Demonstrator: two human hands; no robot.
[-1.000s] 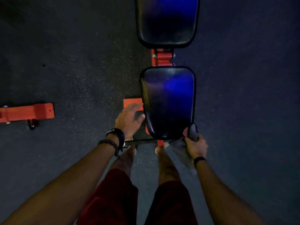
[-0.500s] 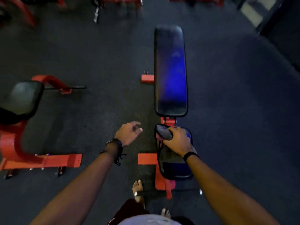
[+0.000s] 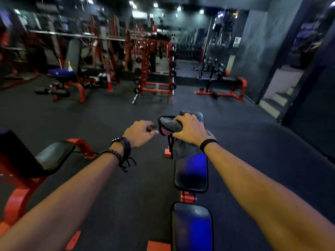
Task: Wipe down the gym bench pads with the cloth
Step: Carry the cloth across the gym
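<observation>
The long back pad (image 3: pixel 191 173) runs straight away from the person, its long axis pointing into the room, with the shorter seat pad (image 3: pixel 192 227) in line at the near end, a red bracket between them. The grey cloth (image 3: pixel 183 147) lies bunched on the far stretch of the back pad, spilling over its left edge. The right hand (image 3: pixel 190 131) sits on top of it, fingers curled over the bunched fabric and pressing it down. The left hand (image 3: pixel 140 133) hovers just left of the pad, fingers loosely bent, holding nothing and apart from the cloth. The right hand is plainly the working one; a stroke from here would likely run lengthwise, back along the pad toward the body.
</observation>
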